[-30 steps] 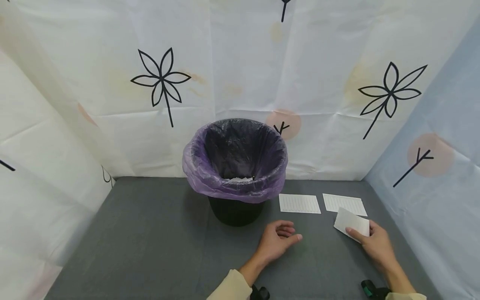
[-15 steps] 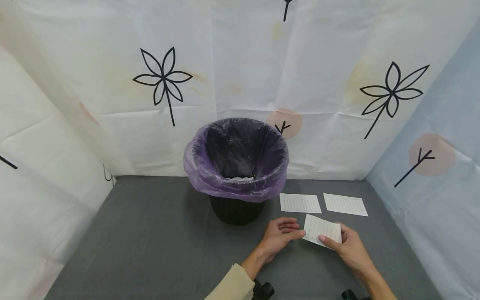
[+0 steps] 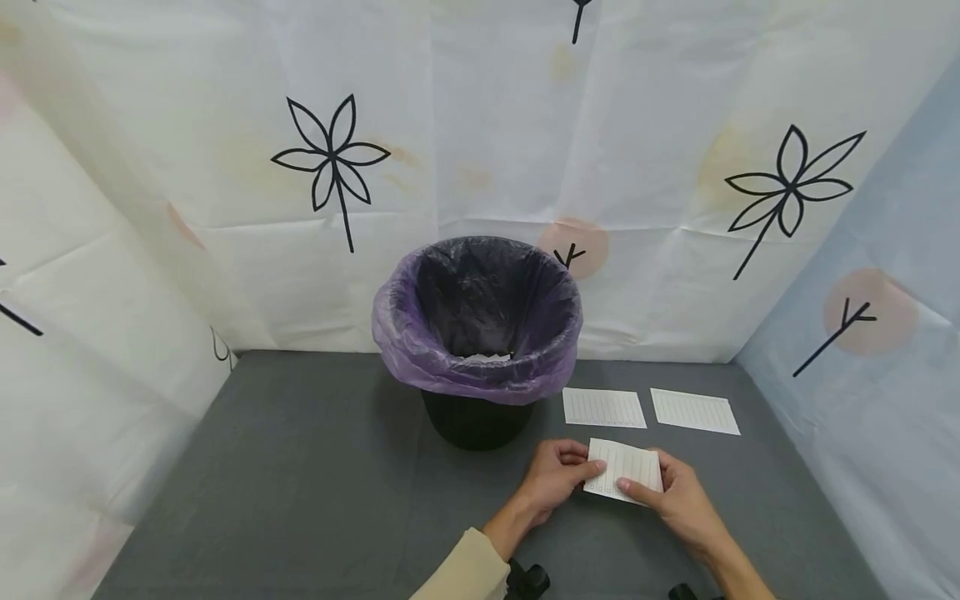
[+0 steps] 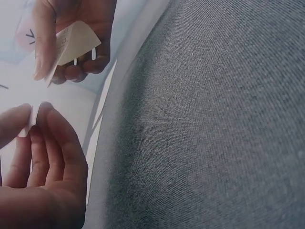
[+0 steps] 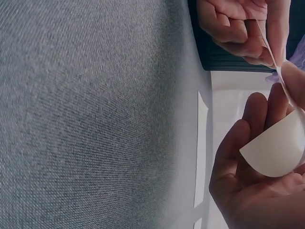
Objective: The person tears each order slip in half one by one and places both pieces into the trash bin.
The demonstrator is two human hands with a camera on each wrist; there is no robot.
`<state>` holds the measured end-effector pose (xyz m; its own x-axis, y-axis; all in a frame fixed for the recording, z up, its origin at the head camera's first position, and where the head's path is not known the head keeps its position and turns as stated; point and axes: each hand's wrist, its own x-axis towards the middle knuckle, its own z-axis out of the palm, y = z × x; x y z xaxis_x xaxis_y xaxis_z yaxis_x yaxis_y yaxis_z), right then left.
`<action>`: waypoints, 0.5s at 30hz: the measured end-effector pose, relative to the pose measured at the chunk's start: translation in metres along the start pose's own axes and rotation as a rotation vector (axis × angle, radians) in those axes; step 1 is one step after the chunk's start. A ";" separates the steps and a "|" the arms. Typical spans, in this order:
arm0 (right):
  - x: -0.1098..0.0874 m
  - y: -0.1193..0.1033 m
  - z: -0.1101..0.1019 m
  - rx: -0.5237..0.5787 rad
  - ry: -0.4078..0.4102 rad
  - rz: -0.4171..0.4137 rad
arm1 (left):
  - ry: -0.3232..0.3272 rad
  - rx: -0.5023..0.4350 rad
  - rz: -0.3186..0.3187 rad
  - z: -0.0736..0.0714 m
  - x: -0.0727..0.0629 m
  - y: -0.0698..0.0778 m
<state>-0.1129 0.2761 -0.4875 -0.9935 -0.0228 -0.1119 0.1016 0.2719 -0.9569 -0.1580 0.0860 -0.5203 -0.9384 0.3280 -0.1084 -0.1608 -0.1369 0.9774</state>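
Observation:
A lined white paper card [image 3: 624,465] is held up above the grey table, in front of the trash bin. The left hand [image 3: 549,485] pinches its left edge between thumb and fingers. At the card's right side, the right hand [image 3: 684,507] grips it with the thumb on the lined face. In the right wrist view the card [image 5: 279,148] bends, with one end curving over the right palm. The left wrist view shows left fingertips [image 4: 59,131] pinching a thin edge of it.
A black trash bin [image 3: 476,423] with a purple liner [image 3: 408,354] stands behind the left hand, with some white paper [image 3: 487,358] inside. Two lined cards, a left one [image 3: 603,408] and a right one [image 3: 695,412], lie right of it. Patterned fabric walls [image 3: 480,125] enclose the grey table [image 3: 315,475].
The right hand has carried the card leftward to the left hand, turning its lined face into view. The left hand has taken hold of the card's left edge.

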 end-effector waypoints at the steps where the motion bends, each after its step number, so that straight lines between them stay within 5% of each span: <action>1: 0.000 0.000 0.000 0.004 0.000 0.010 | 0.004 0.001 0.000 0.000 0.000 0.000; 15: -0.001 -0.006 0.000 0.136 -0.017 -0.054 | 0.080 0.086 0.097 -0.025 -0.026 0.015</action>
<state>-0.1126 0.2746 -0.4815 -0.9968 -0.0505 -0.0623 0.0548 0.1373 -0.9890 -0.1432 0.0517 -0.5074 -0.9701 0.2415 -0.0230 -0.0441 -0.0824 0.9956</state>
